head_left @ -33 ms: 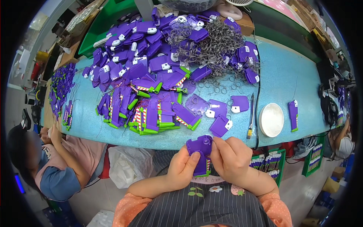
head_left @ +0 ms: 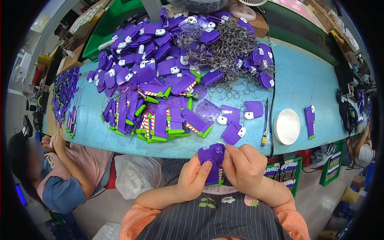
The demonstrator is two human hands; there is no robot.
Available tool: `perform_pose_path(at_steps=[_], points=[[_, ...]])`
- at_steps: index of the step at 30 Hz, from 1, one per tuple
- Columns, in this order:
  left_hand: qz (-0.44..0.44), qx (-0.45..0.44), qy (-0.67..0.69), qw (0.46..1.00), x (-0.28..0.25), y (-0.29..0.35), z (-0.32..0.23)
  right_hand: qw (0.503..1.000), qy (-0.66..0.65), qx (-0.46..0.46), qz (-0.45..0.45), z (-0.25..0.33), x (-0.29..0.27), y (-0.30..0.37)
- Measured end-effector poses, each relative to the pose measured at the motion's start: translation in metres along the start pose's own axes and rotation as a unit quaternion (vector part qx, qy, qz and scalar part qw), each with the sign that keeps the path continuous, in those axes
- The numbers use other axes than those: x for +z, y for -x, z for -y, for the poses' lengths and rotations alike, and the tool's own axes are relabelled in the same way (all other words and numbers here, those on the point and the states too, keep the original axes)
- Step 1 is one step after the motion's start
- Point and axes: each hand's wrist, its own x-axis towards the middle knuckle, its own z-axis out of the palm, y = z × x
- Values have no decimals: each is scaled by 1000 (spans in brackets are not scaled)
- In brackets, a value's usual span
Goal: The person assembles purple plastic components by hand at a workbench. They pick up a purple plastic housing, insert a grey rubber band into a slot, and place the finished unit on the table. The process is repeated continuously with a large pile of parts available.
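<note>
My left hand [head_left: 191, 178] is closed around a purple plastic wing part [head_left: 208, 154], holding it upright in front of my apron. A striped edge and a bit of green show at the part's lower end. At the part's upper right, beside a round hub, the thumb and fingertips of my right hand [head_left: 245, 164] are pinched together. What they grip is too small and hidden to make out. On the table just beyond lie several loose purple covers with white corners [head_left: 233, 133]. Left of these is a pile of purple wing parts with green tips [head_left: 160, 122].
Farther back, a tangle of metal springs [head_left: 230, 46] lies against a heap of purple covers [head_left: 140, 60]. A paintbrush [head_left: 265, 130], a white bowl [head_left: 287, 127] and one finished-looking purple wing [head_left: 310, 122] are to the right. A co-worker [head_left: 68, 172] sits at the left.
</note>
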Motion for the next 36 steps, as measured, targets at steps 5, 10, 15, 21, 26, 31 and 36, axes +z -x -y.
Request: perform_pose_path(at_steps=[5,10,15,21,26,31,36], points=[[10,36,-126,991,-2,-1,3,999,-37,30,23,-5,-1,4],[26,1,-145,989,-3,-2,0,993,-84,66,45,-6,-1,6],[73,117,-307,942,-7,-6,-5,946,-263,146,120,-8,-6,-11],[173,-5,-237,956,-9,-8,-25,896,-355,252,85,-53,10,-30],[21,-119,191,974,-8,-4,-21,842,-419,338,-27,-43,15,-16],[-102,105,-245,959,-1,-2,0,889,-415,167,100,-11,12,12],[-78,187,-320,926,2,-10,-2,890,-406,192,79,-9,14,20]])
